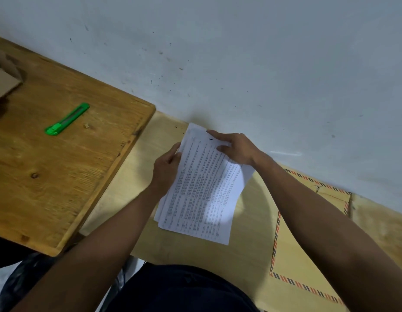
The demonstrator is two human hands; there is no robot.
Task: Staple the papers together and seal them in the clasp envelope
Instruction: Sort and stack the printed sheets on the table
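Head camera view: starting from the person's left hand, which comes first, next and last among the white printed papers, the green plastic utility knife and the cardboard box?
1. White printed papers, held in the left hand.
2. Green plastic utility knife, on the wooden table, to the left.
3. Cardboard box, far left edge.

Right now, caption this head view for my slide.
Both hands, left and right, square printed papers beside a striped-edge clasp envelope, green cutter nearby.

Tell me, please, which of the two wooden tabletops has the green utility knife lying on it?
The darker, grained wooden tabletop on the left carries the green utility knife. The paler tabletop beside it lies under the held white papers and the striped-border envelope.
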